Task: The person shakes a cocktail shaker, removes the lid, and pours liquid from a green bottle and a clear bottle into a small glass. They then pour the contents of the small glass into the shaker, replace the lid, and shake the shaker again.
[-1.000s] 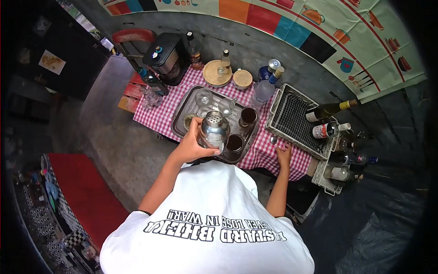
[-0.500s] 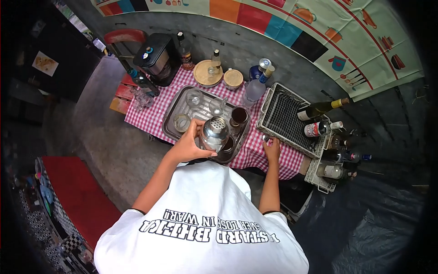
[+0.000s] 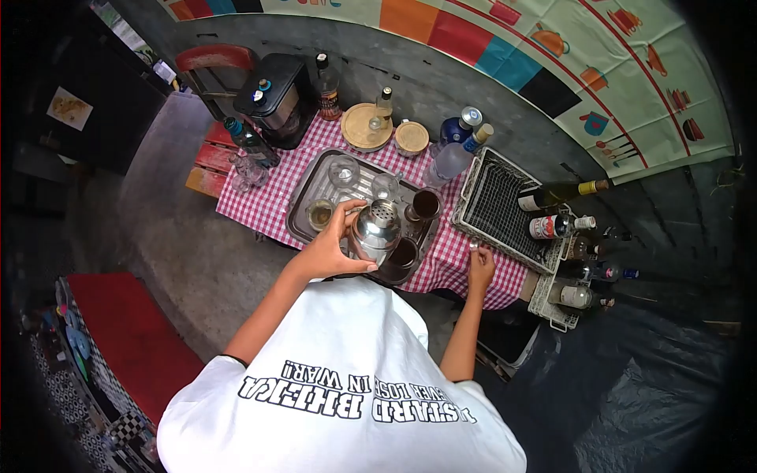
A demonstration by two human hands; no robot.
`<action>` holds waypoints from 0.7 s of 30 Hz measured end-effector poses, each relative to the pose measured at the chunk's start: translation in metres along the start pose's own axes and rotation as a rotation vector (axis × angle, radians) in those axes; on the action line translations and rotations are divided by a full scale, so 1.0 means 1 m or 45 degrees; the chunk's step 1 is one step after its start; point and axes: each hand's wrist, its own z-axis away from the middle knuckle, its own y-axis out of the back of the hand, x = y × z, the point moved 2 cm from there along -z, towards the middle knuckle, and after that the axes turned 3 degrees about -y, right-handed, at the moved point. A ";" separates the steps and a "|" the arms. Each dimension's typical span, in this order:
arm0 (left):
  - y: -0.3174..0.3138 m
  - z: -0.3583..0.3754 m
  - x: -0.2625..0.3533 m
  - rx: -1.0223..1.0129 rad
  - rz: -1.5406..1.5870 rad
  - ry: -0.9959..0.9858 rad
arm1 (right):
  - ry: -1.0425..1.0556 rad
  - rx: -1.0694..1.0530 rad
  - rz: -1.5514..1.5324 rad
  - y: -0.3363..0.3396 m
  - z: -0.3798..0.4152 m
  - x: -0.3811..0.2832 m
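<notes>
My left hand [image 3: 325, 251] is wrapped around a metal cocktail shaker [image 3: 374, 236], whose perforated strainer top faces up. The shaker is over the front of a metal tray [image 3: 293, 206]. On this tray stand several glasses, among them a clear glass [image 3: 344, 171], a glass with pale liquid [image 3: 320, 214], a cup of dark liquid [image 3: 426, 205] and another dark-filled cup [image 3: 404, 254] beside the shaker. At the table's right, my right hand [image 3: 481, 270] is closed with its fingertips on a small silver cap [image 3: 475, 247], low over the checked cloth.
A wire basket [image 3: 464, 206] stands behind my right hand, with several bottles such as a white-labelled bottle [image 3: 556, 227] to its right. A blue bottle [image 3: 457, 130], a round wooden lid [image 3: 364, 130] and a black dispenser [image 3: 274, 98] line the back of the checked tablecloth [image 3: 256, 206].
My right hand has shifted slightly right and toward me with the cap. The shaker stays in my left hand, nearly in place. The view has moved a little.
</notes>
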 end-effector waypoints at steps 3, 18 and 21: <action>0.014 -0.002 -0.003 -0.096 -0.020 -0.019 | 0.068 -0.052 -0.163 0.003 0.034 -0.046; 0.118 -0.006 0.018 -0.486 -0.173 -0.300 | 0.734 -0.492 -0.060 -0.149 0.173 -0.315; 0.148 -0.003 0.015 -0.517 -0.192 -0.288 | 0.780 -0.496 0.019 -0.176 0.185 -0.322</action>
